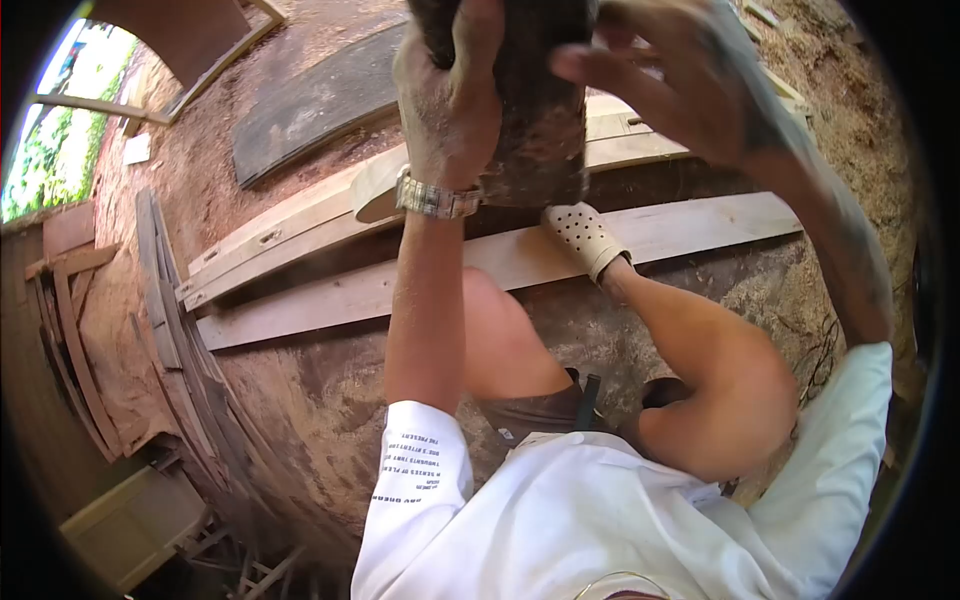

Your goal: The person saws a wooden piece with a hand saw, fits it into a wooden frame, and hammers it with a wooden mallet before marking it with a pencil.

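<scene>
My left hand, with a metal watch at the wrist, is wrapped round the left side of a dark brown, rough-faced block held up in front of me. The block's top runs out of view, and its exact kind cannot be made out. To its right is my right hand, smeared by motion, its fingers apart and one pointing at the block. Below them, pale wooden planks lie across the ground, one under my foot in a cream clog.
A dark weathered board lies beyond the planks on sawdust-covered ground. Old wood strips are piled at the left, with a pale panel lower left. A curved brown sheet stands at the upper left.
</scene>
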A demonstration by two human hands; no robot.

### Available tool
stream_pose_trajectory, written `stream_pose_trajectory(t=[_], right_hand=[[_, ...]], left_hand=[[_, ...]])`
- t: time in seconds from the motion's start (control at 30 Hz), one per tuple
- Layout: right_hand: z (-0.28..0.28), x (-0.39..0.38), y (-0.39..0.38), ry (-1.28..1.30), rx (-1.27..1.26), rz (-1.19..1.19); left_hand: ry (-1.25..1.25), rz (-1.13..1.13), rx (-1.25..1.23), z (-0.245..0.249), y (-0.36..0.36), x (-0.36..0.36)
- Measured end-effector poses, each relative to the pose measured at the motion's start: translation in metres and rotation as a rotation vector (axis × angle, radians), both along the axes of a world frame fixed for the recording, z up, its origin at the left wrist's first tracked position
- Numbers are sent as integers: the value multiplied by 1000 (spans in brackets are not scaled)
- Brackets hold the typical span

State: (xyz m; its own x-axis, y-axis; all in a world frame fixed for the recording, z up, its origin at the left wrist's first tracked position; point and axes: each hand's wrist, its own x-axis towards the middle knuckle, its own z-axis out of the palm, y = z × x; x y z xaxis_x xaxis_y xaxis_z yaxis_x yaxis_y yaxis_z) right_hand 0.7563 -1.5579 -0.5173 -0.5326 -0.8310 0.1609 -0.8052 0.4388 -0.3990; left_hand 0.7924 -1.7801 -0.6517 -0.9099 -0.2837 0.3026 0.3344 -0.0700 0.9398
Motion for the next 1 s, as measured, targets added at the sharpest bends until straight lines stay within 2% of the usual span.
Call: stream_pose_trajectory(t=[0.07, 0.1, 0.13, 0.17, 0.23, 0.27, 0.33, 0.37, 0.4, 0.43, 0.47, 0.5, 0.53, 0.57, 0.6, 0.63, 0.67, 0.7, 0.73, 0.77, 0.83, 0.9, 0.93, 1.0], right_hand=[[18, 29, 19, 544, 52, 94], [23, 41, 12, 836, 30, 43], [28, 52, 6, 1121, -3, -50], [27, 55, 10, 1245, 74, -83], [19, 42, 29, 1282, 316, -87], [15, 38, 36, 1240, 364, -83], [2, 32, 49, 1104, 267, -59], [-8, 32, 46, 1049, 178, -96], [-18, 37, 40, 839, 176, -190], [-30, 45, 36, 622, 177, -283], [-43, 57, 34, 401, 184, -378], [-54, 69, 37, 232, 103, -242], [-64, 90, 35, 51, 46, -216], [-76, 108, 24, -34, -80, -188], [-75, 136, 15, -220, -44, -397], [-77, 148, 13, -315, 24, -486], [-83, 159, 10, -340, -56, -498], [-91, 168, 8, -368, -137, -512], [-96, 176, 3, -366, -198, -528], [-101, 182, -4, -360, -260, -545], [-112, 191, -14, -348, -332, -587], [-125, 195, -23, -329, -356, -616], [-135, 197, -26, -219, -344, -569], [-170, 199, -18, -273, -131, -615]], left_hand=[[-19, 7, -313, 17, -11, 27], [-34, 19, -467, 24, -18, 38], [12, 32, -509, 28, -23, 46], [-8, -39, -646, 38, -29, 56], [-50, -200, -909, 62, -37, 71], [7, -269, -959, 56, -43, 67], [-50, -358, -980, 112, -52, 90], [-67, -272, -991, 114, -52, 84], [-87, -187, -998, 117, -52, 78], [208, 35, -908, 110, -59, 76], [434, 175, -846, 127, -73, 88], [320, 296, -840, 148, -84, 104], [348, 461, -913, 151, -102, 113], [405, 535, -765, 129, -129, 102], [231, 545, -547, 117, -141, 112], [166, 637, -515, 87, -152, 111], [107, 730, -487, 45, -171, 99], [-3, 668, -510, -15, -206, 83], [-43, 600, -422, -49, -197, 79], [-192, 607, -465, -68, -182, 84], [-280, 500, -427, -145, -179, 68], [-302, 414, -410, -175, -167, 65], [-383, 416, -455, -180, -167, 64], [-542, 414, -549, -179, -165, 65]])
